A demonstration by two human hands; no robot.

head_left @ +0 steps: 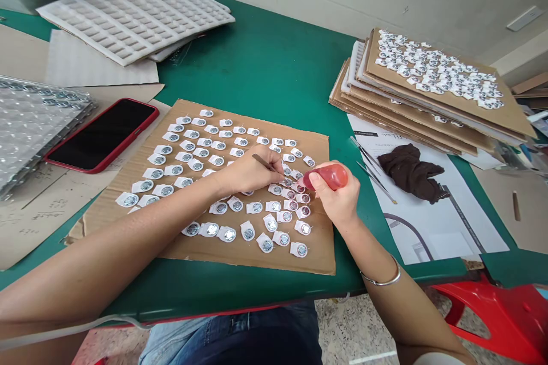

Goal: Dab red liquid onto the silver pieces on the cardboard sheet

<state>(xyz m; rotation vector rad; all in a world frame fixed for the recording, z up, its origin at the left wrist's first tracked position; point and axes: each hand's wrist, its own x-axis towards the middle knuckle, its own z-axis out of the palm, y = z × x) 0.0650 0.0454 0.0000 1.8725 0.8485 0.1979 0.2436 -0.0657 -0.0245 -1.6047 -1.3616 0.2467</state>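
Under both my hands lies a cardboard sheet [315, 258] set with several rows of small round silvery discs on white tabs [226, 234]. My left hand [253, 170] pinches a pair of tweezers [263, 162], its tips low among the discs right of centre and partly hidden by my fingers. Wrapped round a small squeeze bottle of red liquid [331, 175], my right hand [340, 199] tilts it so that its nozzle points down left at the discs near the tweezers. A few discs beside the nozzle look pinkish.
A red-cased phone [103, 134] lies left of the cardboard, near a clear plastic tray [38, 125]. White moulded trays [141, 17] are behind. At right stand stacked cardboard sheets [428, 108] with more discs, a dark cloth [411, 171] and metal tweezers [377, 181] on printed paper.
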